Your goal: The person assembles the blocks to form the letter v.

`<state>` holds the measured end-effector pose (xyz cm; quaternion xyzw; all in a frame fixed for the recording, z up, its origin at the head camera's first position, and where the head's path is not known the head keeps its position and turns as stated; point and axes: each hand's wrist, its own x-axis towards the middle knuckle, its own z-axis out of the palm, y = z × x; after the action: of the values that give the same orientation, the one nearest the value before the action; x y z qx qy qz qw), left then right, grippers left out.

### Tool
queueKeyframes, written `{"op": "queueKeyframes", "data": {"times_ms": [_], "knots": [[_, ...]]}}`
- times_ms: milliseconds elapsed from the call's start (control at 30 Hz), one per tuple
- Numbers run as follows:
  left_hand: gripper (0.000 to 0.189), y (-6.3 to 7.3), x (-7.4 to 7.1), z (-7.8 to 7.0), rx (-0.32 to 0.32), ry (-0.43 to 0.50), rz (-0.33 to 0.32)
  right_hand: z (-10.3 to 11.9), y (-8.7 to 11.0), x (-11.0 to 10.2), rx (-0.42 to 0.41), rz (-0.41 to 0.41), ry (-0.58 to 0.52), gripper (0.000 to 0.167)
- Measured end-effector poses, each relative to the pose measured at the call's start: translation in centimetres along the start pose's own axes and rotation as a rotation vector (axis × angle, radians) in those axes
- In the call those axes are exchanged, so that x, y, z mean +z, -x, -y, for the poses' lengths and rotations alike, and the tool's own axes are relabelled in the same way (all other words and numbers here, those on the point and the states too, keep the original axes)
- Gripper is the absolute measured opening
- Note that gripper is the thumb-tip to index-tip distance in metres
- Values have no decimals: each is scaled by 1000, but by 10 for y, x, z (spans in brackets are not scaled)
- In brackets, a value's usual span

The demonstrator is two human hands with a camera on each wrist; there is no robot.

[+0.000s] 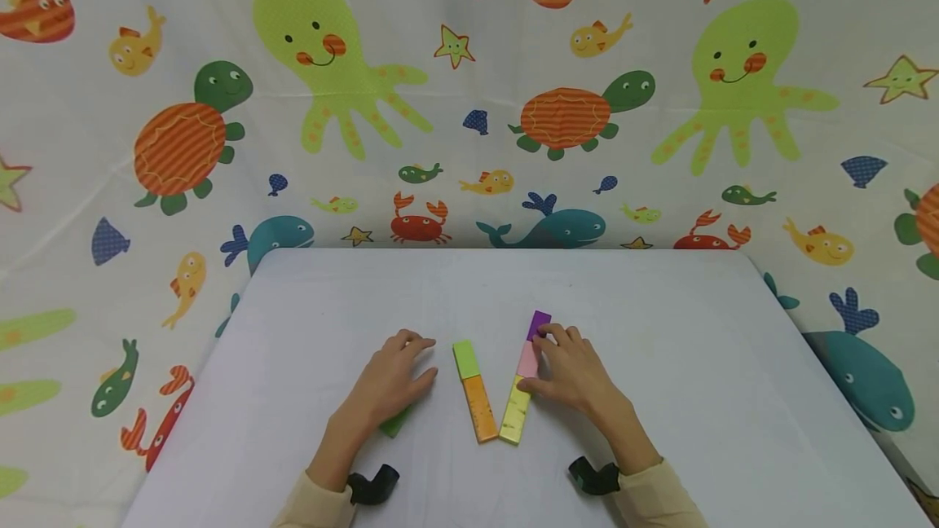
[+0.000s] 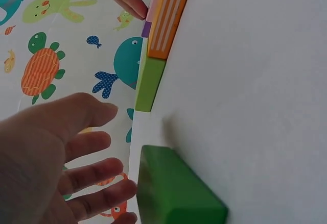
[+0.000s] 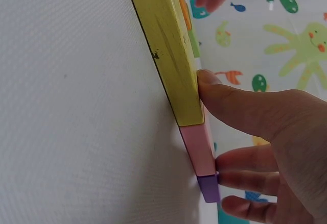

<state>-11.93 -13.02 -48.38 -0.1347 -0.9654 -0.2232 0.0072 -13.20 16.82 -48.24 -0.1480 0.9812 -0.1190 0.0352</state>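
On the white table a green block and an orange block form one slanting row: the light green block lies beyond the orange block. Beside it runs a second row of a yellow block, a pink block and a purple block; the two rows meet at their near ends in a V. My right hand rests along the second row, thumb on the yellow block, fingertips at the pink and purple ones. My left hand hovers with spread fingers by a dark green block, which it partly hides in the head view.
A white table top extends on both sides of the blocks. Behind it hangs a cloth printed with sea animals. Black wrist-worn devices and light sleeves sit near the front edge of view.
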Motion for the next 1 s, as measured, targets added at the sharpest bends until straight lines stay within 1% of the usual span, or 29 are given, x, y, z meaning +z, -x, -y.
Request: {"op": "queueKeyframes", "data": {"times_ms": [133, 233, 333, 467, 533, 600, 733, 833, 1000], "knots": [[42, 6, -4, 6, -14, 13, 18, 0, 0, 0, 1, -1, -3, 79], [43, 10, -5, 11, -10, 36, 31, -1, -1, 1, 3, -1, 0, 79], [44, 15, -7, 14, -17, 71, 62, -1, -1, 0, 1, -2, 0, 79], [48, 21, -11, 19, -32, 103, 120, 0, 0, 0, 3, 1, -3, 80], [51, 25, -12, 21, -19, 105, 142, 0, 0, 0, 6, 4, -2, 79], [53, 28, -14, 23, 8, 105, 156, 0, 0, 0, 7, 6, 0, 79], [55, 33, -16, 27, 50, 107, 165, 0, 0, 0, 5, 6, -2, 79], [55, 35, -17, 28, 50, 108, 179, 0, 0, 1, 2, 5, -5, 78], [58, 39, -19, 30, 39, 97, 223, -1, 0, 1, 1, 1, -14, 75]]}}
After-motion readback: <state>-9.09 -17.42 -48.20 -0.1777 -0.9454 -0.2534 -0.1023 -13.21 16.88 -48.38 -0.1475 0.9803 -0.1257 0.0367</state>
